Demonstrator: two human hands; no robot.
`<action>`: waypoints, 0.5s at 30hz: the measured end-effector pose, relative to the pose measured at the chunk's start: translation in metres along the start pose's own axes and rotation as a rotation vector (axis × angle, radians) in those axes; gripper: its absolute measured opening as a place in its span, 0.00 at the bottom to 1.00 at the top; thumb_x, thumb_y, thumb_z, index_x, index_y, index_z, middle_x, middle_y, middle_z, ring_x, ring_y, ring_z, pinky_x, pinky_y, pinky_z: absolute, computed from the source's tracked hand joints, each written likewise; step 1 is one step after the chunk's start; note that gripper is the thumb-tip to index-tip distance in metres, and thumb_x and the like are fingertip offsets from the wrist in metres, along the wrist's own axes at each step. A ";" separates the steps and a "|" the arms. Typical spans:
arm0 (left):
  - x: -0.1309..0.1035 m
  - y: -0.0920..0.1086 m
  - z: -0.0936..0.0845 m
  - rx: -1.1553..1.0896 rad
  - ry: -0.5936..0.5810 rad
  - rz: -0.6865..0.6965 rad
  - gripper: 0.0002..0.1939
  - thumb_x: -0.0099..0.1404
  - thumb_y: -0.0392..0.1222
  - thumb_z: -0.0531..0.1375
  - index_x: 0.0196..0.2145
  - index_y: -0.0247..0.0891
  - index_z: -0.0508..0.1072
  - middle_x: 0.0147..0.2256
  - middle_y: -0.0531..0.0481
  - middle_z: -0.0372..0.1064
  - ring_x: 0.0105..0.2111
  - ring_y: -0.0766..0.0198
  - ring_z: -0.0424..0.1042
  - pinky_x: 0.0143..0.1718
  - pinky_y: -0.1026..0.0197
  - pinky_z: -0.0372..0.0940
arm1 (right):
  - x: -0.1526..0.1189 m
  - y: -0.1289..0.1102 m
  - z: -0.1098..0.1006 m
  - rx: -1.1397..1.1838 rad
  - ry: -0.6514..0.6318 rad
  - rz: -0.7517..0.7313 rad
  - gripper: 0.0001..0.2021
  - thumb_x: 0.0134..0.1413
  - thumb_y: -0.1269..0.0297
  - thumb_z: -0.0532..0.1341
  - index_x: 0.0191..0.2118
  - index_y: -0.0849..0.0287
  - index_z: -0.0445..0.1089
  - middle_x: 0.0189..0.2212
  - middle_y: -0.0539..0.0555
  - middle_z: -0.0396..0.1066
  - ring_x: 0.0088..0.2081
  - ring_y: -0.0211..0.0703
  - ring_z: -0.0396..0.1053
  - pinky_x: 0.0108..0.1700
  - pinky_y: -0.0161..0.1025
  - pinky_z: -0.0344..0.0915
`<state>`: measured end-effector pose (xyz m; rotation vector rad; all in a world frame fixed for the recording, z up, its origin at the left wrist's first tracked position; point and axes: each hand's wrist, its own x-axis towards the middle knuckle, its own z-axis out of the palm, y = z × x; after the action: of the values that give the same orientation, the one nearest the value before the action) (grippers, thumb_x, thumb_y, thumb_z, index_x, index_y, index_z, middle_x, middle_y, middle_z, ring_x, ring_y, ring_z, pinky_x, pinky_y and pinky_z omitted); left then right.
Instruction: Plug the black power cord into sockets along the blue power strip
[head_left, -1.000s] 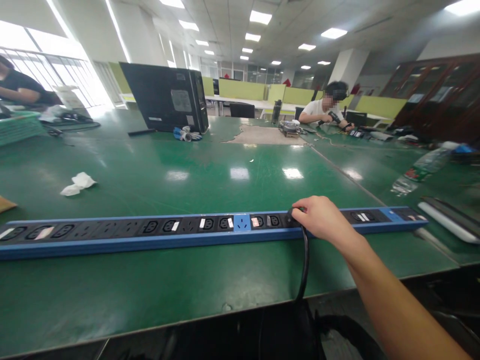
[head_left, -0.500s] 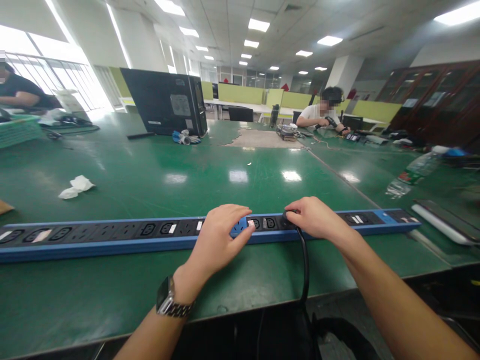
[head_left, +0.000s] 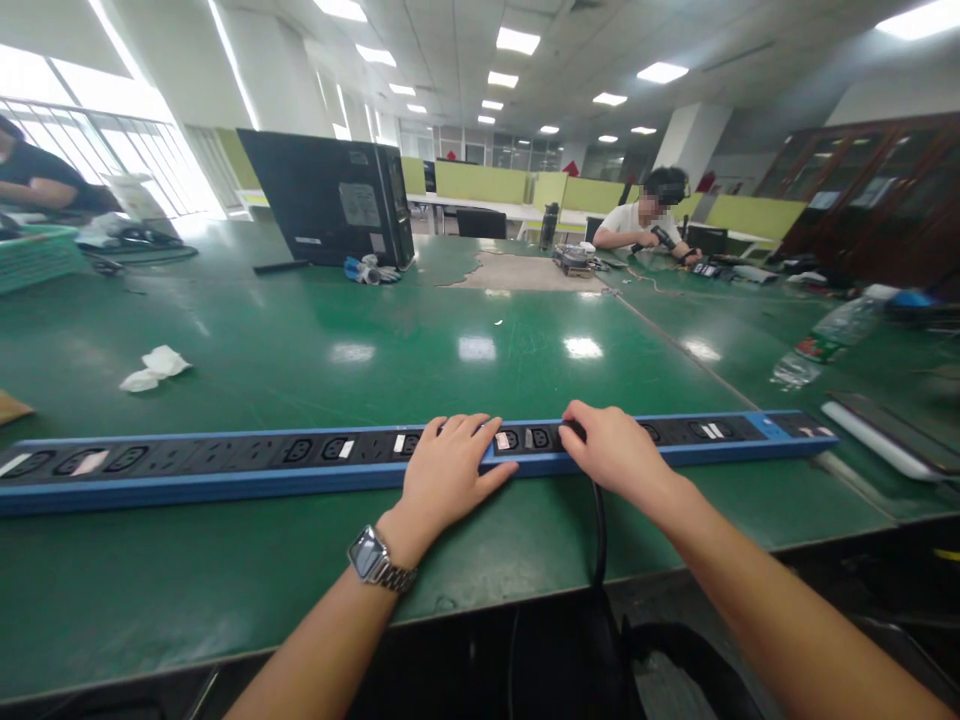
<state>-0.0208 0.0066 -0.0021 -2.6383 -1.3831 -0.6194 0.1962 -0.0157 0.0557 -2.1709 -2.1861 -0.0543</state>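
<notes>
Strip [head_left: 375, 445] is lying on the table [head_left: 262, 560], its long axis running left to right across the person's front, near the table's close edge. The right hand [head_left: 619, 450] is gripping the plug [head_left: 574, 429] between thumb and fingers at the strip's top face; the fingers are hiding the joint, so how deep the plug is sitting cannot be told. The cord [head_left: 601, 540] is hanging from beneath this hand toward the table's edge. The left hand [head_left: 450, 465] is lying open across the strip, farther from the plug, with two sockets [head_left: 539, 438] showing between the hands.
</notes>
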 end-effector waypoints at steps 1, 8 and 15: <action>0.000 0.000 0.000 0.001 0.002 0.001 0.28 0.67 0.57 0.57 0.59 0.39 0.66 0.57 0.43 0.68 0.55 0.50 0.67 0.57 0.44 0.58 | 0.001 -0.002 -0.001 0.000 -0.010 0.001 0.15 0.63 0.58 0.51 0.46 0.56 0.71 0.36 0.59 0.77 0.39 0.51 0.76 0.35 0.39 0.61; -0.001 -0.001 -0.001 -0.031 0.019 -0.006 0.28 0.65 0.56 0.60 0.58 0.41 0.67 0.56 0.44 0.69 0.55 0.49 0.67 0.57 0.44 0.58 | 0.009 0.000 -0.012 0.088 -0.019 -0.041 0.15 0.62 0.61 0.53 0.45 0.60 0.73 0.38 0.61 0.78 0.41 0.50 0.75 0.40 0.39 0.63; -0.001 0.000 -0.002 -0.033 0.014 -0.013 0.27 0.66 0.56 0.60 0.58 0.41 0.68 0.55 0.43 0.70 0.55 0.49 0.67 0.57 0.45 0.58 | -0.001 0.036 -0.069 0.461 0.265 0.047 0.19 0.56 0.51 0.59 0.48 0.57 0.74 0.23 0.50 0.74 0.25 0.41 0.69 0.30 0.35 0.59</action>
<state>-0.0213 0.0056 -0.0007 -2.6468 -1.3988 -0.6665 0.2336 -0.0210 0.1238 -1.8385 -1.7871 0.1422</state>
